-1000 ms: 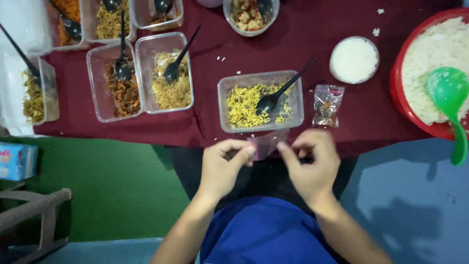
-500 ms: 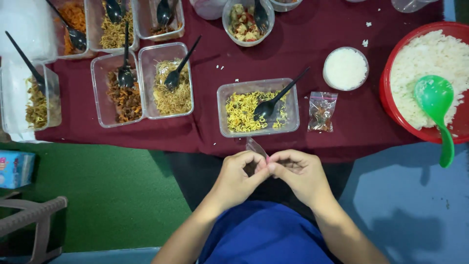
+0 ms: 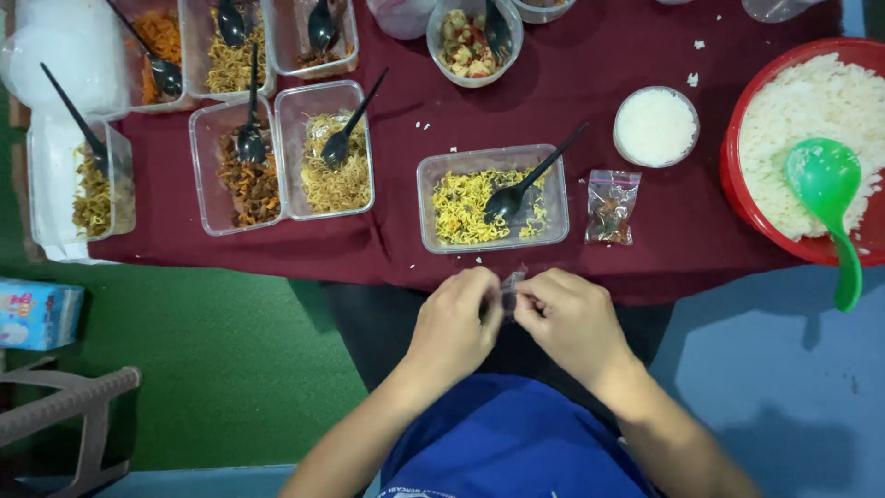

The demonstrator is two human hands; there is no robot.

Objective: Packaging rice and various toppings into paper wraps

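Observation:
My left hand (image 3: 454,325) and my right hand (image 3: 570,320) meet at the near edge of the table. Both pinch a small clear plastic bag (image 3: 510,288) between their fingertips; most of the bag is hidden by the fingers. Just beyond the hands stands a clear rectangular container of yellow noodles (image 3: 470,205) with a black spoon (image 3: 525,180) resting in it. A small filled zip bag (image 3: 611,207) lies to the right of that container.
On the maroon tablecloth (image 3: 645,267) stand several clear food containers with black spoons (image 3: 281,152), a round white bowl of rice (image 3: 655,126), and a red basin of rice (image 3: 820,138) with a green ladle (image 3: 830,198). A brown plastic chair (image 3: 64,415) stands at lower left.
My hands have stayed close together at the table edge and closed further over the small bag, which now shows less. The view shifted slightly.

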